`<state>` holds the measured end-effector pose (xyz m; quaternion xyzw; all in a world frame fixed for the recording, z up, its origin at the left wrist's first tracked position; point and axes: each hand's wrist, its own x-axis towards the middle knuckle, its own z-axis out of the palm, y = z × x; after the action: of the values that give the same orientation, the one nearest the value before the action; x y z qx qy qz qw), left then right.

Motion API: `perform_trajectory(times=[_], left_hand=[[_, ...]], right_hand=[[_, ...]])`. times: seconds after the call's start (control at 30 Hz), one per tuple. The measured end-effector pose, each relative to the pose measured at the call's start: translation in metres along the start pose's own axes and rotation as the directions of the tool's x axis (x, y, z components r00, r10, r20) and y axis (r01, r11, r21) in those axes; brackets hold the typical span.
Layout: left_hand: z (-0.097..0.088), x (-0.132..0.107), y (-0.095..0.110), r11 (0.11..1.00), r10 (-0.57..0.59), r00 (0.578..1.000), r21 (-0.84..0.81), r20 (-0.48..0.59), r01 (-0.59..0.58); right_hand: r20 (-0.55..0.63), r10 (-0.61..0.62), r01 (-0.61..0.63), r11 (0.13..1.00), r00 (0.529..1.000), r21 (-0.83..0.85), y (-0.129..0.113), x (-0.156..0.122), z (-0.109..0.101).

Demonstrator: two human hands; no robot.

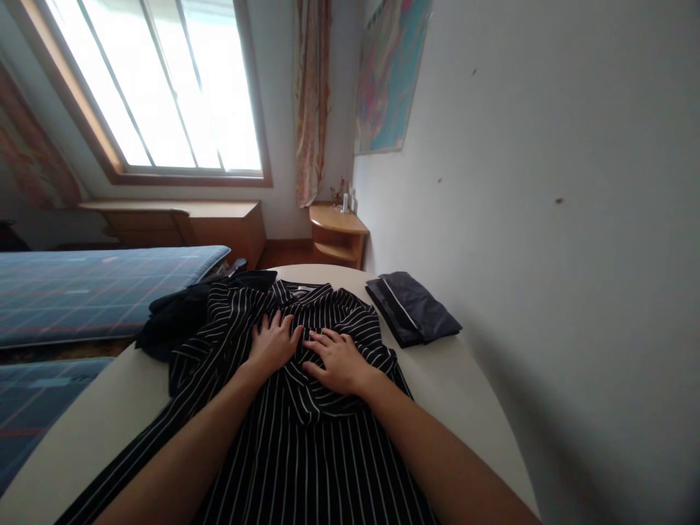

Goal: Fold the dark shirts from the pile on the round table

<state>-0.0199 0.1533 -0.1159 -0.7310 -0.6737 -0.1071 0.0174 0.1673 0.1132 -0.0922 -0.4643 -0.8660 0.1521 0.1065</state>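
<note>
Cloth fills the lower middle of the frame: a black shirt (pixel 306 430) with thin white stripes lies spread on a pale round table (pixel 470 394), its collar end toward the top and its body running down to the bottom edge. Both forearms come in from the bottom of the frame and meet at the centre. The left hand (pixel 272 344) lies palm down on the shirt just left of centre, its fingers (pixel 276 321) stretched out and slightly spread, flat against the fabric and closed round nothing. The right hand (pixel 340 362) lies just beside it on the right, also palm down, its fingers (pixel 322 337) extended toward the left hand and almost touching it; it grips nothing either.

Right of centre, a folded garment (pixel 411 308), dark with a light stripe, rests on the table near the shirt, close to the white wall (pixel 547 219) that takes up the right half of the frame. Left of centre, a heap of black cloth (pixel 178 317) lies at the table's edge, touching the shirt. Beyond it, at middle left, stands a bed (pixel 92 288) with a blue checked cover. A bright window (pixel 164 87) fills the upper left, and a patterned curtain (pixel 311 95) hangs at top centre.
</note>
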Motion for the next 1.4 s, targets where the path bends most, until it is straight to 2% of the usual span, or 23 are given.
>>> perform_trajectory(times=[0.1, 0.17, 0.23, 0.33, 0.5, 0.7, 0.8, 0.87, 0.9, 0.97, 1.03, 1.07, 1.1, 1.13, 1.17, 1.23, 1.27, 1.3, 1.33, 1.4], left_hand=[[0.002, 0.001, -0.005, 0.996, -0.006, 0.993, -0.091, -0.115, -0.004], [-0.001, 0.001, -0.007, 0.982, 0.036, 0.982, -0.175, -0.186, -0.069], [-0.007, -0.002, -0.005, 0.957, 0.116, 0.972, -0.239, -0.202, -0.164], [-0.014, -0.012, 0.007, 0.935, 0.210, 0.970, -0.266, -0.122, -0.236], [-0.025, -0.027, 0.031, 0.947, 0.262, 0.965, -0.191, -0.010, -0.259], [-0.030, -0.032, 0.040, 0.964, 0.220, 0.955, -0.191, 0.198, -0.183], [-0.043, -0.033, 0.039, 0.923, 0.275, 0.927, -0.341, 0.255, -0.180], [-0.063, -0.035, 0.038, 0.811, 0.387, 0.881, -0.556, 0.273, -0.184], [-0.075, -0.036, 0.036, 0.735, 0.447, 0.844, -0.660, 0.296, -0.158], [-0.099, -0.039, 0.033, 0.618, 0.551, 0.742, -0.785, 0.382, -0.055], [-0.116, -0.041, 0.029, 0.594, 0.630, 0.606, -0.804, 0.487, 0.029], [-0.120, -0.041, 0.027, 0.601, 0.646, 0.553, -0.797, 0.527, 0.058], [-0.119, -0.041, 0.026, 0.615, 0.641, 0.531, -0.785, 0.554, 0.077], [-0.115, -0.041, 0.024, 0.633, 0.615, 0.551, -0.770, 0.565, 0.082], [-0.108, -0.039, 0.024, 0.660, 0.567, 0.608, -0.748, 0.555, 0.068], [-0.087, -0.035, 0.023, 0.739, 0.434, 0.775, -0.674, 0.460, -0.013], [-0.076, -0.032, 0.023, 0.781, 0.378, 0.842, -0.621, 0.384, -0.067], [-0.064, -0.030, 0.024, 0.808, 0.344, 0.889, -0.578, 0.304, -0.115], [-0.054, -0.027, 0.024, 0.822, 0.330, 0.919, -0.545, 0.218, -0.165], [-0.035, -0.023, 0.025, 0.811, 0.354, 0.934, -0.516, 0.058, -0.275]], right_hand=[[-0.005, -0.055, 0.055, 0.998, 0.998, -0.031, 0.007, 0.000, -0.003], [-0.044, -0.080, 0.079, 0.997, 0.996, -0.026, 0.010, -0.001, -0.001], [-0.105, -0.091, 0.091, 0.996, 0.990, -0.002, 0.012, -0.002, 0.002], [-0.184, -0.092, 0.101, 0.994, 0.979, 0.041, 0.015, -0.002, 0.006], [-0.317, -0.011, 0.044, 0.994, 0.949, 0.097, 0.018, -0.002, 0.002], [-0.448, 0.078, -0.063, 0.997, 0.890, 0.047, 0.027, -0.015, -0.027], [-0.510, 0.163, -0.164, 0.986, 0.844, 0.043, 0.042, -0.024, -0.047], [-0.559, 0.245, -0.249, 0.966, 0.792, 0.070, 0.056, -0.029, -0.059], [-0.579, 0.279, -0.283, 0.955, 0.766, 0.086, 0.063, -0.031, -0.063], [-0.600, 0.323, -0.329, 0.939, 0.732, 0.104, 0.075, -0.033, -0.068], [-0.590, 0.346, -0.352, 0.930, 0.729, 0.111, 0.084, -0.032, -0.067], [-0.574, 0.354, -0.356, 0.927, 0.738, 0.115, 0.086, -0.031, -0.066], [-0.553, 0.359, -0.354, 0.927, 0.752, 0.121, 0.087, -0.031, -0.064], [-0.528, 0.359, -0.347, 0.929, 0.770, 0.126, 0.087, -0.030, -0.061], [-0.498, 0.353, -0.334, 0.933, 0.792, 0.130, 0.086, -0.029, -0.059], [-0.439, 0.330, -0.304, 0.944, 0.836, 0.129, 0.082, -0.028, -0.055], [-0.412, 0.314, -0.289, 0.949, 0.856, 0.123, 0.079, -0.028, -0.053], [-0.391, 0.295, -0.271, 0.955, 0.872, 0.116, 0.077, -0.027, -0.050], [-0.376, 0.272, -0.250, 0.962, 0.886, 0.108, 0.076, -0.027, -0.048], [-0.358, 0.225, -0.205, 0.974, 0.906, 0.093, 0.076, -0.025, -0.041]])
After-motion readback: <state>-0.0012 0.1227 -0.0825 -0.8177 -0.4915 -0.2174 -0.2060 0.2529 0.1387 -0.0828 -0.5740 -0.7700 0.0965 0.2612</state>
